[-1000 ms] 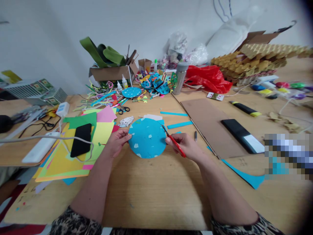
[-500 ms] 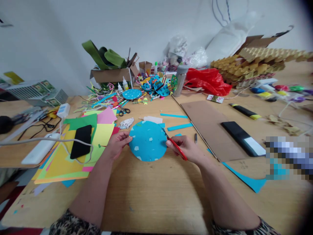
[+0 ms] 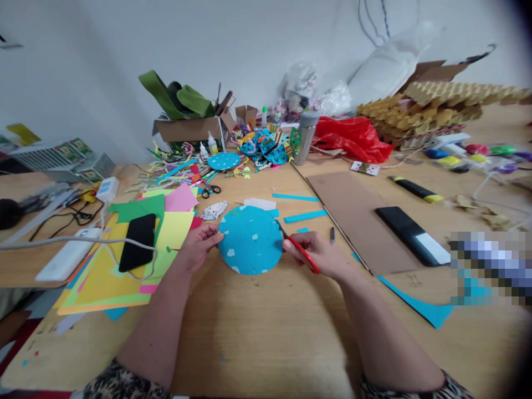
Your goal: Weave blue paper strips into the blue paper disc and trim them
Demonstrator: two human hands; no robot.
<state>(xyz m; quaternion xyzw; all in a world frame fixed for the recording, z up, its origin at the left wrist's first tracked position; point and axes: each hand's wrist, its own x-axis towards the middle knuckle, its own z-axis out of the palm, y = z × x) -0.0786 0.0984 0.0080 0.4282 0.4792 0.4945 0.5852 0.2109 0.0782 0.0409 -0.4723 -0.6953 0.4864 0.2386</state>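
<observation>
- Disc of blue paper (image 3: 268, 246), marked with pale patches, lies between the two hands, in front of the person and over the wooden surface (image 3: 257, 332); being round, it shows no long axis.
- The left hand (image 3: 202, 245) pinches the disc's left edge between thumb and fingers.
- The right hand (image 3: 313, 249) grips red-handled scissors (image 3: 305, 256), whose long axis slants forward and leftward to the disc's upper right edge. The right hand is the nearer to this edge; whether paper sits between the blades cannot be told.
- Blue strips (image 3: 305, 215) lie just beyond the right hand.
- Behind, a cardboard box (image 3: 187, 132) holds a green folded band (image 3: 195, 98) and thin brown pieces (image 3: 224, 102); a smaller carton (image 3: 246, 115) stands beside it, its contents hidden.
- Clear plastic bags (image 3: 302, 82) enclose items too indistinct to identify; the steel bottle (image 3: 306, 141) is capped, its contents unseen.
</observation>
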